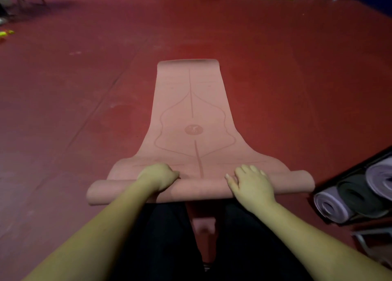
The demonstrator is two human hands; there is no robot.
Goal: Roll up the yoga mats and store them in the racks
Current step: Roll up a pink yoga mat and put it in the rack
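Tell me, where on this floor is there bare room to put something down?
Bare red floor runs wide left of the half-rolled pink yoga mat, and beyond its far end. Right of the mat a bare strip narrows toward the black rack of rolled lilac and dark mats, where it is crowded. Both hands, left and right, occupy the roll.

One pink rubber yoga mat (191,115) with printed alignment lines lies on the red floor, its near end wound into a single roll. Two bare hands are on that roll: one left hand (159,178) and one right hand (250,183). At the right edge, one dark metal rack (360,168) shows three rolled mats: two pale lilac foam rolls, one at the near end (331,204) and one farther along (379,179), and one dark grey roll (358,196) between them.
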